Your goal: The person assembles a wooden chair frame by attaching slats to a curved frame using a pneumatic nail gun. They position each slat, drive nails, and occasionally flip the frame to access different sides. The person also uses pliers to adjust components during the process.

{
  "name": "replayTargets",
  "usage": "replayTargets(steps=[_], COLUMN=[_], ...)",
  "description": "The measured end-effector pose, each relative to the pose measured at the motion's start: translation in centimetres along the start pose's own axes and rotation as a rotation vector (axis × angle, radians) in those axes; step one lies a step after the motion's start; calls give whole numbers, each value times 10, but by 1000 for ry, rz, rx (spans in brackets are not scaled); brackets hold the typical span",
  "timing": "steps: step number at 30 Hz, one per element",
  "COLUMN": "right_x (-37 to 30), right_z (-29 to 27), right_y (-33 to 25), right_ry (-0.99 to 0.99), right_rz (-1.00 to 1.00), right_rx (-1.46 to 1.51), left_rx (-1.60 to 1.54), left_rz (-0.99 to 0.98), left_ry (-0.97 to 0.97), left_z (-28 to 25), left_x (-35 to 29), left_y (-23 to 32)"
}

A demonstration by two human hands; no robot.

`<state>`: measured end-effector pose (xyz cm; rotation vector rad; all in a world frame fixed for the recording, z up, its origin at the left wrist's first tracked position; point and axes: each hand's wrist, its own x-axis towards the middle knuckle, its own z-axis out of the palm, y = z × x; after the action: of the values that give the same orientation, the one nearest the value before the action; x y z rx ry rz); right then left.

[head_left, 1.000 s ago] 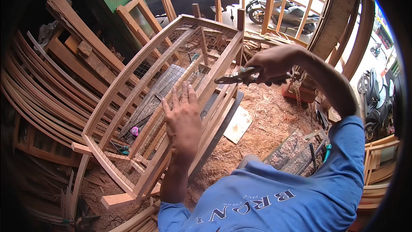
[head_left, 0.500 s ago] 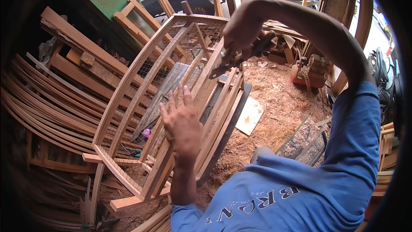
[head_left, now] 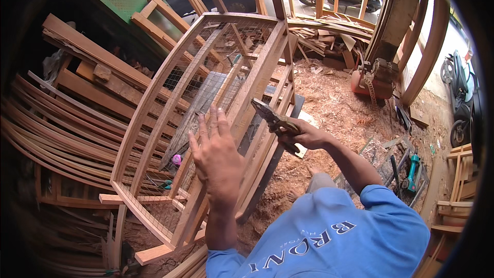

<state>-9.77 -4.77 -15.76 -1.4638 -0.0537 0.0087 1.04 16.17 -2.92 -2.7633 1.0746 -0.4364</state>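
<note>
left hand (head_left: 218, 157) open, flat against wooden frame (head_left: 226, 98); right hand (head_left: 301, 136) gripping pliers (head_left: 270, 116).

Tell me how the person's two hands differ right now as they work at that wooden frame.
The left hand is open with fingers spread, raised against the wooden frame and holding nothing; the right hand is closed around a pair of pliers. The left hand shows its back, fingers pointing up; the right hand reaches in from the side, pliers angled toward a slat. Both are bare and close to the same frame.
</note>
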Motion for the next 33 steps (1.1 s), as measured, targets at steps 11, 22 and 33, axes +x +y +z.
replayTargets(steps=[11,22,33], right_x=[-23,59,-33], right_z=[-28,-12,-4], right_y=[-108,-325,-36], right_ry=[9,-101,331], right_rz=[358,151,149], right_rx=[-573,-1473,-240], left_rx=[-17,-1,-27], left_rz=[-19,24,-12], left_ry=[-132,9,11], left_z=[-15,2,3], left_x=[1,0,-1], left_y=[3,0,2])
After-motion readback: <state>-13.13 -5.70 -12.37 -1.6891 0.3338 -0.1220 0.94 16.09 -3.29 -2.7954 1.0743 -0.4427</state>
